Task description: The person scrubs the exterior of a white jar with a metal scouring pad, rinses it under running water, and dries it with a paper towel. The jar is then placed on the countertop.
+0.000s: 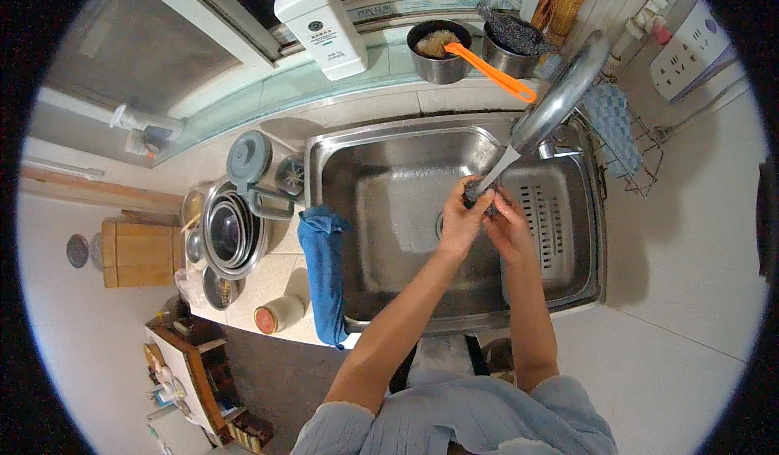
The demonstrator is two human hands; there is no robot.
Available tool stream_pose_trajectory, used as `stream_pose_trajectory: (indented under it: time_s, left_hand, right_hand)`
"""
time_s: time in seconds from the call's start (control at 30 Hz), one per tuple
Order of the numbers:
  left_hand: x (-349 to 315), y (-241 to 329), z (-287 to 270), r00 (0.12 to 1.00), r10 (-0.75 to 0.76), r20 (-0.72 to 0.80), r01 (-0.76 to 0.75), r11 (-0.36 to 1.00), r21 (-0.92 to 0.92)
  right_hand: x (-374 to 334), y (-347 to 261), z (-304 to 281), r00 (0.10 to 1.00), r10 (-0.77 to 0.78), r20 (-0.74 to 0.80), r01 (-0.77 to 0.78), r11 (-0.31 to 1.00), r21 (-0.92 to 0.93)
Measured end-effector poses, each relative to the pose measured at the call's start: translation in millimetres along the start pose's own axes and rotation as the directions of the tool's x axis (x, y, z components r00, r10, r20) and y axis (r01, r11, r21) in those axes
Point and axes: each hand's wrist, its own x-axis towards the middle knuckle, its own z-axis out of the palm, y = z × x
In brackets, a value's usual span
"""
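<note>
Over the steel sink, my left hand and my right hand meet beneath the tap. Between them they hold a dark grey, wiry scrubber, which looks like steel wool. My left fingers and thumb close round it, and my right fingers press against it from the other side. A stream of water falls from the spout onto the scrubber and the fingers. Part of the scrubber is hidden by my hands.
A blue cloth hangs over the sink's left rim, beside a lidded jug and nested bowls. Along the back ledge stand a white bottle, a pot with an orange-handled brush and another pot. A perforated tray lies right.
</note>
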Motion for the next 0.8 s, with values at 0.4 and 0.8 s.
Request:
stream_pose_trajectory:
  time_s: [0.4,0.8]
  left_hand:
    - [0.8,-2.7,-2.1,0.981,-0.18,-0.072,0.15,0.939,-0.309]
    - [-5.5,-25.9,-78.4,0.966,-0.205,-0.156,0.236,0.948,0.216]
  right_hand:
    - [-4.5,-4.4,-2.1,0.999,0.017,0.052,-0.013,0.997,-0.08]
    - [31.4,-102.9,-32.3,0.791,-0.46,-0.404,0.303,0.868,-0.394]
